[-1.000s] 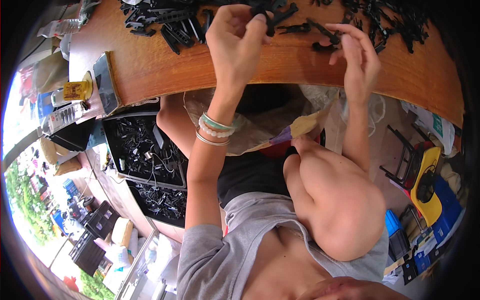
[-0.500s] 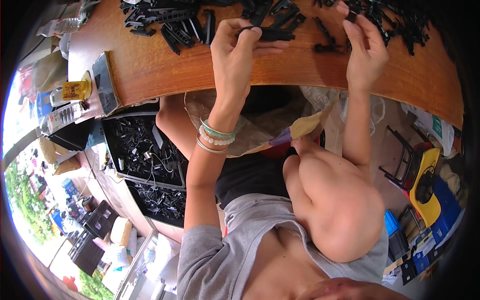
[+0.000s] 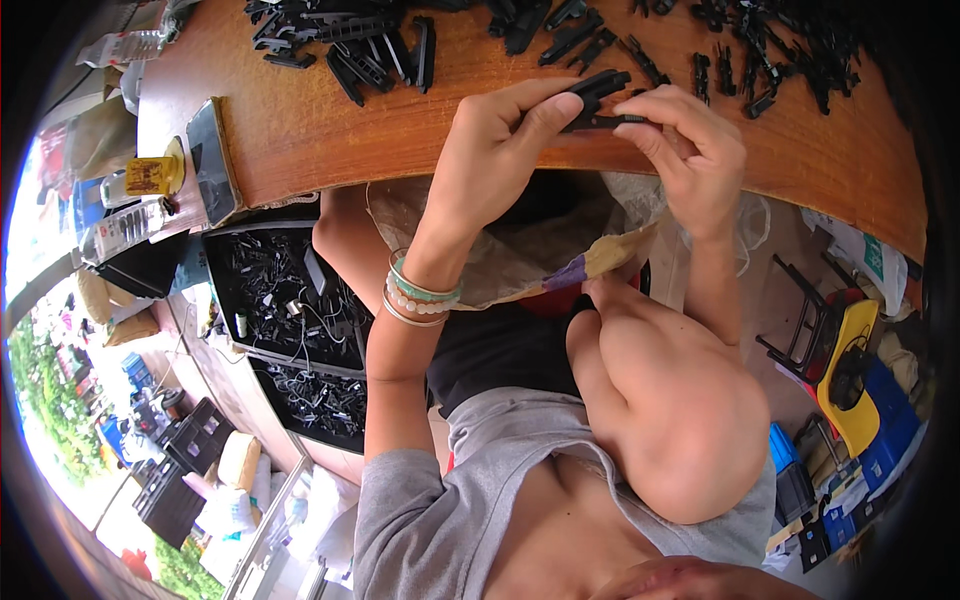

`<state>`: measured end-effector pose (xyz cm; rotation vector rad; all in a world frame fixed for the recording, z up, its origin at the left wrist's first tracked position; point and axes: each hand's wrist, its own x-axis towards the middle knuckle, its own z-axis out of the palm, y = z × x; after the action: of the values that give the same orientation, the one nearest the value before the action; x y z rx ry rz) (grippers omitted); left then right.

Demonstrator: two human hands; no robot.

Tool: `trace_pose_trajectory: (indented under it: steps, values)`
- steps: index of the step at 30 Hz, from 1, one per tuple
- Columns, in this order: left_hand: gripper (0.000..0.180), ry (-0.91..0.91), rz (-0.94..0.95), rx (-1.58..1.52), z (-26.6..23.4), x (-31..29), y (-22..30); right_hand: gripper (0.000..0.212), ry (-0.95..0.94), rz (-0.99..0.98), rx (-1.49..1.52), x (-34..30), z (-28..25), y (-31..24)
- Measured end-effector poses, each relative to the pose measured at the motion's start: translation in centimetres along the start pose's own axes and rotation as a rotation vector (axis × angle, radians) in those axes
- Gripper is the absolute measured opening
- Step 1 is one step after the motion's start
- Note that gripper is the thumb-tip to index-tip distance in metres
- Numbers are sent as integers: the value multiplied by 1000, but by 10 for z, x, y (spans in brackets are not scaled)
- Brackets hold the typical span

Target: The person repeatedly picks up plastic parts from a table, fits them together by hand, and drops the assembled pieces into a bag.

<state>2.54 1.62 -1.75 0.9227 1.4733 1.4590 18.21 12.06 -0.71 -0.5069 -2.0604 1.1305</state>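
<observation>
My left hand (image 3: 497, 150) is closed round a black elongated plastic part (image 3: 598, 92), thumb on top, held over the table near its front edge. Opposite it, my right hand (image 3: 695, 150) pinches a smaller black plastic piece (image 3: 622, 121) between thumb and fingers. The two pieces are close together, and whether they touch I cannot tell. Beyond the left hand lies a heap of long black plastic parts (image 3: 365, 50). Thinner black pieces (image 3: 770, 60) are scattered past the right hand.
The wooden table (image 3: 300, 140) curves across the top. A dark flat case (image 3: 212, 160) and a yellow container (image 3: 150, 176) sit by its left edge. Black trays (image 3: 280, 290) of small parts and cables stand below left. A plastic bag (image 3: 500, 275) hangs under the edge; a yellow chair (image 3: 850, 375) is at right.
My right hand has come left and nearer from the scattered pieces, bringing a small black piece to the part in my left hand. My left hand has shifted right and turned the part.
</observation>
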Motion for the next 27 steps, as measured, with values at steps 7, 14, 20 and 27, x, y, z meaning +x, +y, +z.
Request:
trace_pose_trajectory:
  steps: [7,14,20,27]
  values:
    - [29,-11,54,31,4,-3,3,10,55,-35,67,-6,3,8]
    - [33,-88,340,498,6,-12,17,19,37,99,306,-21,5,11]
    - [33,-157,431,485,3,-15,15,35,85,-1,155,-18,10,2]
    - [29,-151,414,457,5,-18,11,29,72,-64,83,-24,13,2]
